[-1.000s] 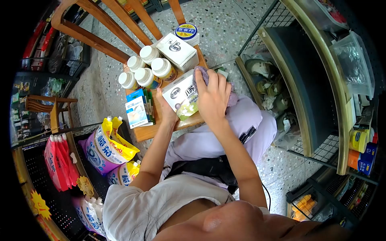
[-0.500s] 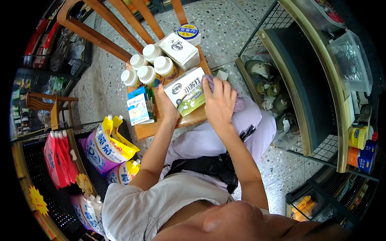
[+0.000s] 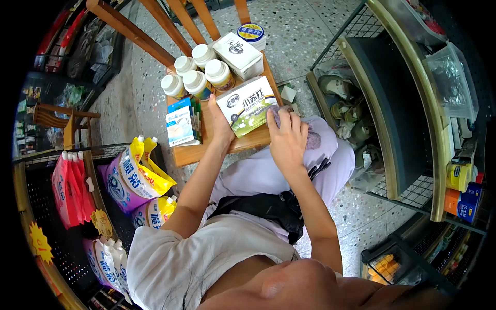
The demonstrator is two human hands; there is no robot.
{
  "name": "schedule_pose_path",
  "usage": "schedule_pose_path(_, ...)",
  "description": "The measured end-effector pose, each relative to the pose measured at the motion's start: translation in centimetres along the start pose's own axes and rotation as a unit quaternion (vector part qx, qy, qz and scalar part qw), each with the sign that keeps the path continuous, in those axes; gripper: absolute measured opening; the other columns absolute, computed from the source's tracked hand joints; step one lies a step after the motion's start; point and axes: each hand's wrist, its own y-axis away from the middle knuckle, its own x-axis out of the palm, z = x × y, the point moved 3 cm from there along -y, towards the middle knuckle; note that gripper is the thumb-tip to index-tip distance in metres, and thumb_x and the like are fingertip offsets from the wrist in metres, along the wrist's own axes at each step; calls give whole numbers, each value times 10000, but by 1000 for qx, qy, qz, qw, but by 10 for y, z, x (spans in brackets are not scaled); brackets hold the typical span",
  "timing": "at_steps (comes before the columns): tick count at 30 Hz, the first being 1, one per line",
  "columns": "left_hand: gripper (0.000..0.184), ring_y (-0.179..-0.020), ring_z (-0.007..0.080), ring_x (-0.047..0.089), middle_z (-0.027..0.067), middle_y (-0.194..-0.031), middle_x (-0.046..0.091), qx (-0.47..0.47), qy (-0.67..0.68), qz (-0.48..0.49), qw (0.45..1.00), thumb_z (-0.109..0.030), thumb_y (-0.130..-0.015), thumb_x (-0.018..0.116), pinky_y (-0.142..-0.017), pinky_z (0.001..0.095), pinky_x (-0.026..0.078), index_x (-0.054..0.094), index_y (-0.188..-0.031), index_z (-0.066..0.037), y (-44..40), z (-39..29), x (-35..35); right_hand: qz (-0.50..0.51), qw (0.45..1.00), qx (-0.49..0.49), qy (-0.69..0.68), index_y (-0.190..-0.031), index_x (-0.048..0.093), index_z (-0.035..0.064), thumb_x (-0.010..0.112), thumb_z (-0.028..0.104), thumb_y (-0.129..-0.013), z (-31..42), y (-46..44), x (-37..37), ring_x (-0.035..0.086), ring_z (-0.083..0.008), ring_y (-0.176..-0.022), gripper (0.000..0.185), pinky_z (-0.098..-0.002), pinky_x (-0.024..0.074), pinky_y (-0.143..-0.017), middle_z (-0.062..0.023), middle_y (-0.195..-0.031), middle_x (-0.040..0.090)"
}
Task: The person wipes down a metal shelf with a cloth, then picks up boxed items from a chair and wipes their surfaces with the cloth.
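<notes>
My left hand (image 3: 221, 123) grips the left edge of a white and green baking soda box (image 3: 248, 106), tilted so its printed front faces up. Bunched under the fingers of my right hand (image 3: 287, 135) is a purple-grey cloth (image 3: 313, 139), pressed against the box's lower right side. Several white-capped bottles (image 3: 194, 81) stand behind the box on a wooden chair seat (image 3: 194, 155). Beside them are a white carton (image 3: 238, 54) and a round tub with a blue and yellow lid (image 3: 251, 32). Small blue and white packets (image 3: 181, 126) lie left of my left hand.
Shelving (image 3: 385, 103) with plastic-wrapped shoes rises on the right. Detergent bags (image 3: 135, 175) and pink pouches (image 3: 72, 186) fill a rack at left. The chair's slatted back (image 3: 155, 26) stands behind the bottles. My knees are close to the seat.
My right hand and the cloth have moved down the box to its lower right side, uncovering more of the printed front. My left hand still holds the box.
</notes>
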Motion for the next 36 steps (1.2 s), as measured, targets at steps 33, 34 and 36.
schedule_pose_path(33, 768, -988, 271, 650, 145, -1109, 664, -33, -3, 27, 999, -609, -976, 173, -919, 391, 507, 582, -1199, 2, 5, -4, 7, -92, 989, -24, -112, -1188, 632, 126, 563, 137, -827, 42, -50, 5, 524, -274, -1050, 367, -410, 399, -802, -89, -1131, 569)
schedule_pose_path(34, 768, -993, 273, 651, 148, -1120, 662, -33, 9, 27, 999, -603, -979, 168, -923, 390, 508, 576, -1212, 5, 5, -4, 6, -94, 990, -13, -104, -1189, 631, 128, 564, 135, -827, 38, -52, 6, 525, -276, -1052, 369, -412, 400, -805, -90, -1134, 569)
schedule_pose_path(36, 741, -1000, 268, 655, 160, -1146, 657, -33, 32, 30, 999, -579, -992, 195, -923, 384, 511, 553, -1241, 20, 5, -1, 6, -98, 991, 9, -88, -1193, 629, 131, 565, 130, -826, 29, -58, 8, 526, -280, -1056, 372, -418, 402, -811, -92, -1139, 570)
